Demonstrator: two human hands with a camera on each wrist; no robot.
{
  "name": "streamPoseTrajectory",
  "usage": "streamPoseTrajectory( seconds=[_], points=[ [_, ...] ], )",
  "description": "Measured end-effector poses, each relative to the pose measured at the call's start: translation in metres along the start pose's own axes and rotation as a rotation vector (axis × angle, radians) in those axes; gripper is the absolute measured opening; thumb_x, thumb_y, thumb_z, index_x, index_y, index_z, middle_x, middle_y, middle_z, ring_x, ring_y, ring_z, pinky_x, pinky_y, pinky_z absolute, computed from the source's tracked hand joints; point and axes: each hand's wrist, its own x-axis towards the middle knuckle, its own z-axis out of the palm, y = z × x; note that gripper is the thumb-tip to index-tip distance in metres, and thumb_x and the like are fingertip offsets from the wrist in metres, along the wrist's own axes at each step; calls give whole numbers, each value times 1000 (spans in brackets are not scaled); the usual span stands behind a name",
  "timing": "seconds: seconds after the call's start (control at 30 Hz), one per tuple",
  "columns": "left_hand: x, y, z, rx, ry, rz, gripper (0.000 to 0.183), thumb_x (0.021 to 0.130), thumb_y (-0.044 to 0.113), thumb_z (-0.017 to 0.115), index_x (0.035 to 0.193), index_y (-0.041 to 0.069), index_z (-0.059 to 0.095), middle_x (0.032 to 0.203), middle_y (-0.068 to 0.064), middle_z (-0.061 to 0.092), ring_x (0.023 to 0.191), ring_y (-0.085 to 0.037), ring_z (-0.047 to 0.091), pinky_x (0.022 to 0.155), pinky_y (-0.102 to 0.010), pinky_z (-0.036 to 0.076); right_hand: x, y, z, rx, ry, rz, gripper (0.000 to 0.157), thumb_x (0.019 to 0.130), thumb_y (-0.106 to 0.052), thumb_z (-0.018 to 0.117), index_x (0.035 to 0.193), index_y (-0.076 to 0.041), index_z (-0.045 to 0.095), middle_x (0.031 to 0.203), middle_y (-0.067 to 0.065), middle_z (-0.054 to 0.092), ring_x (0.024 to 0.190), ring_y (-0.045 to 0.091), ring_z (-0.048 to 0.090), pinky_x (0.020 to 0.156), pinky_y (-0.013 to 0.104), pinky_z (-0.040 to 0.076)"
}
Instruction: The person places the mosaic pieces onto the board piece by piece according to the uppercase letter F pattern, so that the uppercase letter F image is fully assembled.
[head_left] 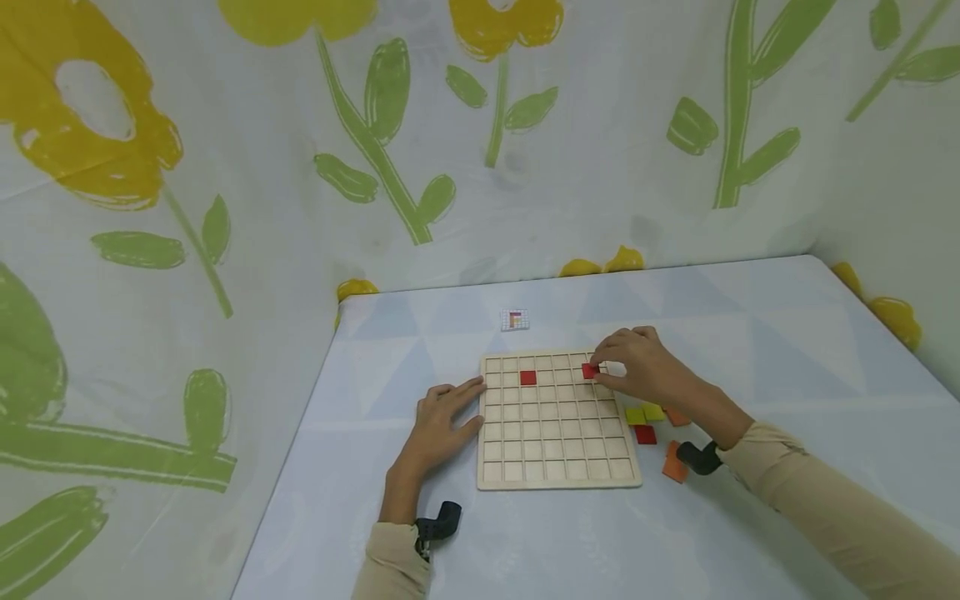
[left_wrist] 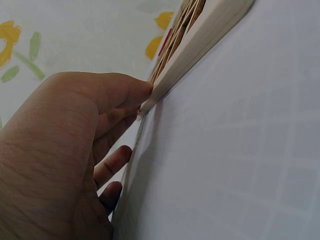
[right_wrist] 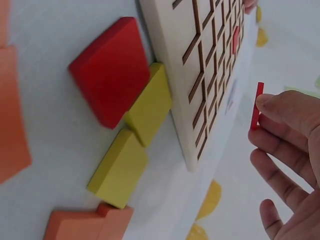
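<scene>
A wooden grid board [head_left: 555, 450] lies flat on the table, with one red square tile [head_left: 528, 378] set in a cell of its second row. My right hand [head_left: 637, 362] is over the board's far right part and pinches another red tile [right_wrist: 257, 106] between thumb and fingertips. In the right wrist view that tile is held on edge above the grid. At the board's left edge, my left hand [head_left: 442, 421] touches the wooden side with fingertips and thumb, fingers extended. The left wrist view shows those fingers [left_wrist: 125, 90] against the pale rim.
Right of the board lie yellow tiles [right_wrist: 120, 170], a red tile [right_wrist: 112, 72] and orange tiles [head_left: 675, 463]. A small card with a coloured grid pattern [head_left: 515, 320] sits beyond the board. Flower-print cloth [head_left: 562, 200] rises behind the table.
</scene>
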Motion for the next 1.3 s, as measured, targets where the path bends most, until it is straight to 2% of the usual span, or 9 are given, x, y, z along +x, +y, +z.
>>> streamPoseTrajectory(
  seconds=[0.47, 0.7, 1.0, 1.3],
  points=[
    [1, 2, -2, 15, -7, 10, 52, 97, 35, 60, 148, 27, 52, 154, 14, 43, 132, -25, 38, 102, -49, 29, 18, -10, 0, 20, 3, -28, 21, 80, -17, 85, 99, -11, 78, 104, 6, 73, 105, 29, 61, 93, 57, 35],
    [1, 1, -1, 12, 19, 31, 52, 97, 35, 60, 147, 26, 53, 153, 13, 44, 132, -27, 38, 102, -51, 29, 26, -16, 5, 29, -17, -33, 21, 81, -17, 84, 101, -10, 78, 104, 4, 72, 106, 27, 61, 96, 57, 34],
    [1, -1, 0, 15, -5, 2, 51, 97, 36, 59, 148, 29, 52, 154, 16, 42, 134, -25, 37, 104, -49, 28, 34, -21, 10, 19, -30, -40, 17, 82, -18, 83, 98, -13, 79, 103, 2, 73, 105, 27, 61, 96, 58, 34],
    [1, -3, 1, 12, 8, 4, 52, 96, 35, 60, 147, 29, 53, 153, 18, 42, 133, -24, 37, 102, -48, 29, 40, -26, 17, 23, -44, -54, 15, 84, -20, 82, 96, -13, 79, 102, 2, 73, 105, 26, 61, 96, 59, 34]
  ],
)
